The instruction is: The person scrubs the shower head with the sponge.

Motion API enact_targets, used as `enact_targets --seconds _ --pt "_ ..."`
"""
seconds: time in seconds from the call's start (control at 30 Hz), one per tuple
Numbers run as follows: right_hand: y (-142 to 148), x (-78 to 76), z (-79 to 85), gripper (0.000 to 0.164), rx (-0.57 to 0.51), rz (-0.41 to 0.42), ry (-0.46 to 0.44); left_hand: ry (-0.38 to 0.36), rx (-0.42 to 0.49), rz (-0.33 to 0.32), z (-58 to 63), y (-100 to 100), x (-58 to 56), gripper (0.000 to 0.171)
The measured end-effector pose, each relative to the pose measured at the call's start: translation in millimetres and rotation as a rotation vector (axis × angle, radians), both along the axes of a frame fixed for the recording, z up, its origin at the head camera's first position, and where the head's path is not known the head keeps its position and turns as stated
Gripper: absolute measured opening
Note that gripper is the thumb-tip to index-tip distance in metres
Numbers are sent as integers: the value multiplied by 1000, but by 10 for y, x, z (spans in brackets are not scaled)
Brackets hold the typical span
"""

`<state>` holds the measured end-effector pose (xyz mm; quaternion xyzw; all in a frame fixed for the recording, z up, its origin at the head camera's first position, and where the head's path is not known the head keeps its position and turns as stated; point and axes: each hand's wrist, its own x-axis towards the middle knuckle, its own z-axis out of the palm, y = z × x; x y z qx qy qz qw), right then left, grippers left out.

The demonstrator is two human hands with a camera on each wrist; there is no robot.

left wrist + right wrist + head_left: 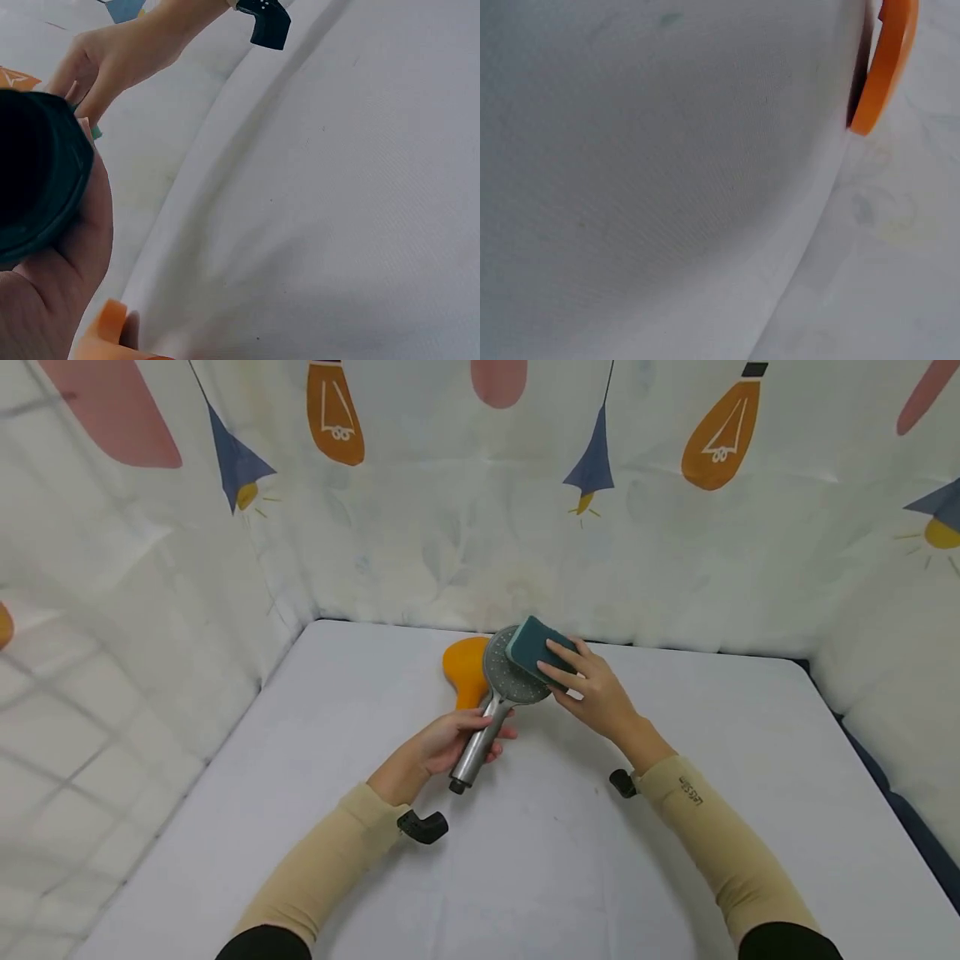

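My left hand (447, 742) grips the silver handle of a shower head (510, 675), whose round grey nozzle face is tilted up. In the left wrist view the dark open end of the shower head's handle (45, 176) looms close to the camera. My right hand (596, 693) holds a dark teal sponge (542, 645) with its fingers spread over it. The sponge overlaps the upper right of the nozzle face. Its underside is hidden. Neither the right hand nor the sponge shows in the right wrist view.
Behind the shower head, an orange paddle-shaped thing (465, 668) lies on the white-covered table (540, 860) near its back edge. Pale curtains (480, 543) printed with lamps stand around the back and sides. A black wrist mount (423, 827) sticks out from the left sleeve.
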<state>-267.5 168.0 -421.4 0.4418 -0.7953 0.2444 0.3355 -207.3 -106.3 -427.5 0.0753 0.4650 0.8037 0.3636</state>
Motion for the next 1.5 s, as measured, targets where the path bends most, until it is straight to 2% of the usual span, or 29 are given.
enact_targets --seconds 0.13,0.23,0.37,0.47,0.53,0.7,0.77,0.83,0.97,1.07,1.23,1.43,1.5 --pt "62 0 -63 50 -49 -62 -27 -23 -2 -26 -30 -31 36 49" --pt "-36 83 -118 51 -36 -34 -26 -22 -18 -31 -57 -60 56 50" --pt "-212 184 -146 53 50 47 -13 -20 -39 -27 -73 -95 60 50" --pt "-198 149 -99 52 67 65 -8 -11 -35 -37 -57 -105 45 50" --pt "-147 98 -58 52 46 52 -9 0 -23 -51 -45 -109 42 50" --pt "-92 0 -21 49 -115 -62 -88 -7 4 -61 -14 -122 71 51" --pt "-120 2 -25 48 -152 -79 -106 -9 10 -58 -8 -127 75 50" --pt "-179 30 -35 48 -125 -43 -90 -7 14 -55 -9 -130 74 49" --pt "-313 113 -54 49 0 103 -33 -32 26 -39 -32 -134 78 48" --pt "-333 113 -55 52 3 141 -32 -53 32 -33 -40 -132 82 48" --pt "-244 30 -37 50 -39 92 -61 -39 34 -45 -39 -127 93 50" --pt "-201 -3 -37 48 -155 -83 -130 -4 -6 -47 -37 -145 124 50" --pt "-261 33 -43 47 -148 -65 -126 4 -27 -45 -42 -146 131 50"
